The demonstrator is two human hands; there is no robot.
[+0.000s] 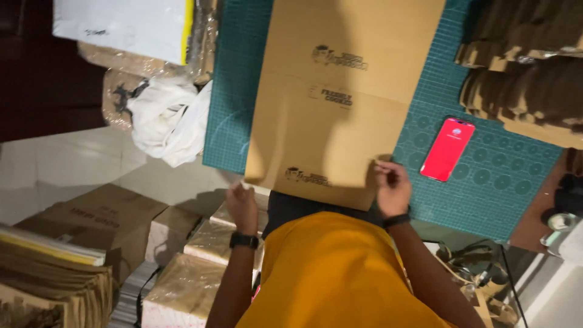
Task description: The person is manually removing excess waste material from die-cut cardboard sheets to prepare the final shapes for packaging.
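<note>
A flat brown cardboard sheet (331, 97) with dark printed marks lies on a green cutting mat (492, 176). My left hand (243, 205), with a black watch on the wrist, curls its fingers around the sheet's near left corner. My right hand (393, 187), wearing a dark wristband, pinches the sheet's near edge close to its right corner. My yellow shirt (331, 279) fills the bottom middle of the view.
A red phone (447, 149) lies on the mat right of the sheet. Stacks of folded cardboard pieces (528, 79) sit at the far right. Left of the mat are a white cloth (167, 118), wrapped bundles (182, 285) and brown boxes (100, 215) on the floor.
</note>
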